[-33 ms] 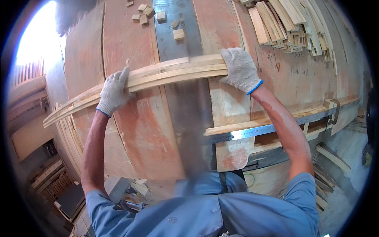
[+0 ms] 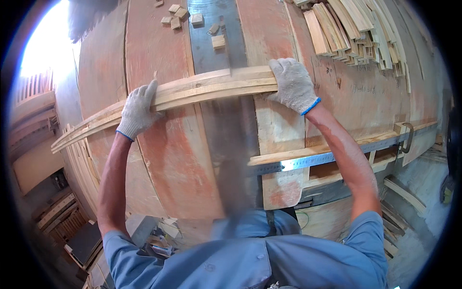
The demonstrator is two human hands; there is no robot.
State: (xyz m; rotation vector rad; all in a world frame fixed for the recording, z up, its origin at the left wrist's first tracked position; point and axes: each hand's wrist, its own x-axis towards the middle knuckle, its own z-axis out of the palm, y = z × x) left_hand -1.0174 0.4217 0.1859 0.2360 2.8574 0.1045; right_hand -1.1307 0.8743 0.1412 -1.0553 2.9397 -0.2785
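Observation:
A bundle of long pale wooden strips (image 2: 211, 86) lies side by side across the workbench, its left end reaching toward the far left edge. My left hand (image 2: 137, 111), in a whitish knit glove with a blue cuff edge, is closed round the strips left of the middle. The right end is gripped by my right hand (image 2: 294, 85), in a matching glove, with the thumb below and the fingers over the top. Under the strips runs a dark metal strip (image 2: 211, 62) set in the bench. A blurred dark streak hides part of it nearer my body.
Small wood blocks (image 2: 218, 42) lie on the far metal strip and bench. Stacked wooden strips (image 2: 332, 29) stand at the far right. A steel ruler (image 2: 308, 161) lies along a wooden fence (image 2: 288, 155), with a clamp (image 2: 408, 137) at its right end. More strips (image 2: 82, 168) lean at the left.

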